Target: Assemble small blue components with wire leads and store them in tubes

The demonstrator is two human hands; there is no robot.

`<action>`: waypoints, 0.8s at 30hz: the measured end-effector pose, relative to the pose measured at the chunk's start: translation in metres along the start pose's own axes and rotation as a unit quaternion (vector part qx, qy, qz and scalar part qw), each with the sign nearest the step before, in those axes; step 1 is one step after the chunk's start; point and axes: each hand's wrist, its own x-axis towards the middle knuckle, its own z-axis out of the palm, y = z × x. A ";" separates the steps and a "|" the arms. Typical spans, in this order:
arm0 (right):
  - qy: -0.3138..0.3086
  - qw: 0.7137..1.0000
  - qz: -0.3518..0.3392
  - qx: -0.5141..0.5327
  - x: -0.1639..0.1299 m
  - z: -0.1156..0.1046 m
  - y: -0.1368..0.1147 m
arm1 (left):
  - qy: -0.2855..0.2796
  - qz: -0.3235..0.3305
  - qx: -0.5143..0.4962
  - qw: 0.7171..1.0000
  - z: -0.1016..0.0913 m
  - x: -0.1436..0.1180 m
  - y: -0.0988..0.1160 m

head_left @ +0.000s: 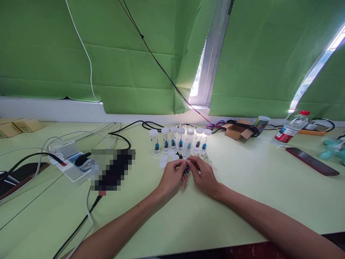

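My left hand and my right hand meet over the table, fingertips pinched together. Between them is a small blue part, mostly covered by the fingers, so its exact kind is unclear. Just beyond the hands stand several clear vials with white caps, upright and close together. Most of them have a small blue piece with a thin wire inside. Loose white caps lie by the left fingers. Thin wires lie to the right of the right hand.
On the left are a white power strip with cables and a pixelated dark object. To the right are an open cardboard box, a can, a water bottle and a dark red flat case. Green blinds hang behind.
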 end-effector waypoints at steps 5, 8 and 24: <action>-0.021 1.000 -0.009 -0.006 -0.001 0.001 0.001 | 0.002 -0.009 0.005 1.000 0.002 -0.001 -0.005; -0.037 0.999 -0.022 -0.019 -0.001 0.001 0.001 | 0.008 -0.012 0.009 1.000 0.002 -0.002 -0.006; -0.099 0.980 -0.118 -0.125 0.003 -0.004 -0.002 | 0.032 -0.003 0.016 0.999 0.008 -0.008 -0.007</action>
